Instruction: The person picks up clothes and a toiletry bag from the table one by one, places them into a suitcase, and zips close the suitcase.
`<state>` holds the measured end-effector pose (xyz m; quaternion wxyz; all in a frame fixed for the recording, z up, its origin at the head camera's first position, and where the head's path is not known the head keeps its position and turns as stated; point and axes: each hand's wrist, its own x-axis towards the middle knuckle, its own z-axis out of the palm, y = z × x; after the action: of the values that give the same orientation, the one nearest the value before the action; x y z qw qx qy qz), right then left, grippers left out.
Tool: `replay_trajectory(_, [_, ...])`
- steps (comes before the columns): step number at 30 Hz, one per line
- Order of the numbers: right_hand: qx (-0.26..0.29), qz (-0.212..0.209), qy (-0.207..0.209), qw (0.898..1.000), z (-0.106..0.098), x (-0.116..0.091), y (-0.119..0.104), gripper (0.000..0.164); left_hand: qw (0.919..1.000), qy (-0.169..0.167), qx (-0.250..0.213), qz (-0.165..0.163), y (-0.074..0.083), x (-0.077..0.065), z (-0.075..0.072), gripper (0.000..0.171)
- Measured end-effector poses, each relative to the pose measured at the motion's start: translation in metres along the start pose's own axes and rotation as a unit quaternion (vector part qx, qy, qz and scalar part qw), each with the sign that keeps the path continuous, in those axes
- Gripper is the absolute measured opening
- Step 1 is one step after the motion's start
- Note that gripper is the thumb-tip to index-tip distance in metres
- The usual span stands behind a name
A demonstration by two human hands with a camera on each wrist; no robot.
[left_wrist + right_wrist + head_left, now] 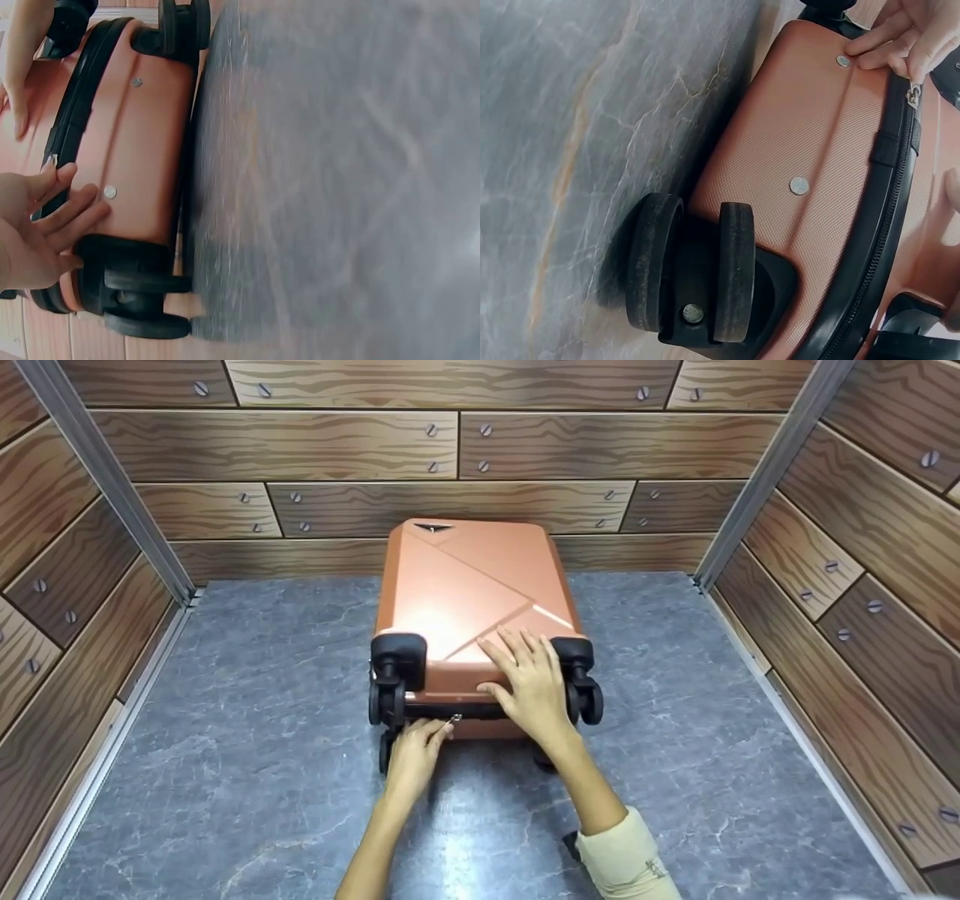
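An orange-pink hard-shell suitcase (pixel 472 577) lies flat on the floor, its wheeled end toward me. Along that end runs a black zipper (pixel 877 255). My left hand (pixel 415 754) pinches the metal zipper pull (pixel 913 95) between thumb and index finger, near the left wheels; its other fingers touch the shell in the left wrist view. My right hand (pixel 529 690) rests spread on the suitcase's top near the right wheel, fingers straight and thumb over the edge. Black double wheels (pixel 146 304) stick out at the corners.
Grey marbled floor (pixel 262 720) surrounds the suitcase. Wood-patterned walls (pixel 360 442) stand behind it and on both sides, with metal strips at the corners. A small dark object (pixel 571 845) shows beside the right sleeve (pixel 622 855).
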<state>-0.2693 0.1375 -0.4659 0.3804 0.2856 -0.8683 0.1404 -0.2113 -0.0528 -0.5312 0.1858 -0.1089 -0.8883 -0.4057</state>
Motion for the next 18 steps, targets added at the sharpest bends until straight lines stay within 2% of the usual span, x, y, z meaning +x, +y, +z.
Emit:
replay_trajectory(4, [0.002, -0.001, -0.001, 1.000, -0.001, 0.000, 0.000, 0.058, 1.0000, -0.006, -0.001, 0.006, -0.005, 0.000, -0.006, 0.019])
replay_trajectory(7, [0.002, 0.000, -0.007, 1.000, -0.001, 0.000, 0.001, 0.058, 0.9997, -0.004, 0.002, 0.023, -0.012, 0.000, -0.011, 0.019])
replay_trajectory(12, [0.006, -0.002, -0.006, 1.000, -0.001, 0.000, 0.002, 0.058, 0.9984, -0.013, -0.026, 0.048, -0.024, 0.002, -0.018, 0.018])
replay_trajectory(18, [0.007, -0.006, -0.001, 1.000, 0.000, -0.001, 0.003, 0.058, 0.9951, -0.060, -0.077, 0.010, -0.031, 0.004, -0.031, 0.020])
